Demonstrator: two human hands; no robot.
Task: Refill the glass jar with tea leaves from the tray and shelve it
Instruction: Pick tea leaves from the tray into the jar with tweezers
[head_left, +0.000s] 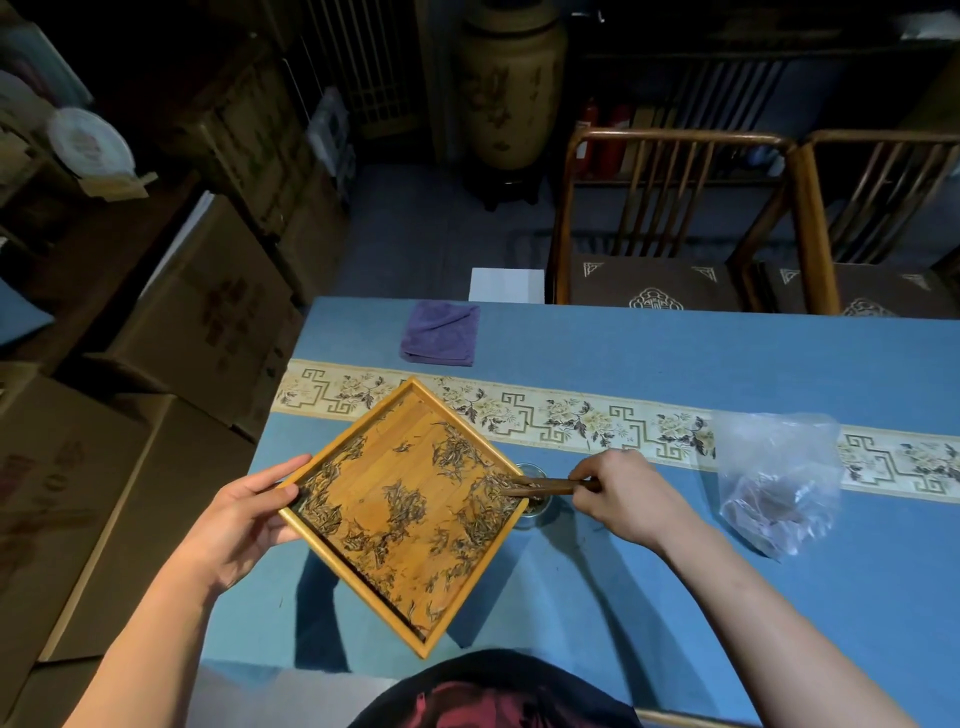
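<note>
My left hand (244, 525) grips the left corner of a square bamboo tray (363, 577), held above the blue table with a corner pointing right. Loose dark tea leaves (405, 506) lie scattered over the tray. My right hand (623, 493) pinches a thin brown wooden scoop (540, 487), whose tip lies among the leaves at the tray's right corner. The glass jar (537, 506) stands on the table just under that corner, mostly hidden by the tray, with some leaves inside.
A folded purple cloth (439, 332) lies at the table's far left. A crumpled clear plastic bag (774, 478) sits to the right. Two wooden chairs (670, 218) stand beyond the table; cardboard boxes (208, 322) line the floor on the left.
</note>
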